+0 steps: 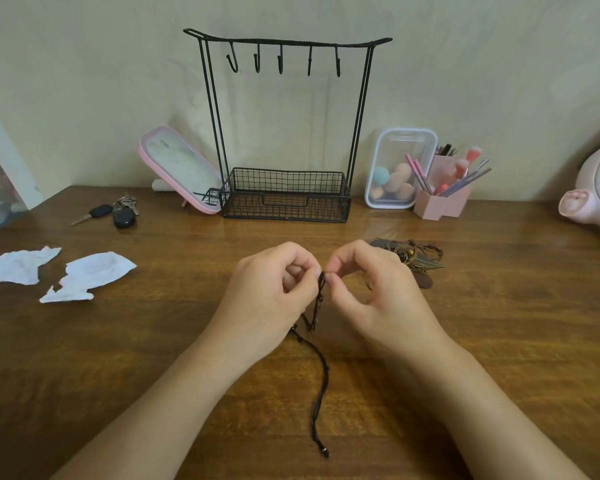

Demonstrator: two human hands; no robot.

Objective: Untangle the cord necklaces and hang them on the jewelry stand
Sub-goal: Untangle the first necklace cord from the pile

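Observation:
A black cord necklace point(321, 386) hangs between my hands and trails toward me across the wooden table point(187, 341). My left hand point(274, 292) and my right hand point(371, 289) pinch its top end from either side, fingertips almost meeting. Just behind my right hand lies a heap of brown cord necklaces point(420, 258) with metal feather pendants. The black wire jewelry stand point(284, 133) rises against the wall at the back; its several hooks point(280, 60) are bare and its basket base holds nothing I can see.
Two crumpled white papers point(84, 275) lie at the left. Car keys point(118, 213) and a pink mirror point(181, 168) sit left of the stand. A clear box of sponges point(395, 168), a pink brush holder point(444, 199) and a pink fan point(596, 192) are at the right.

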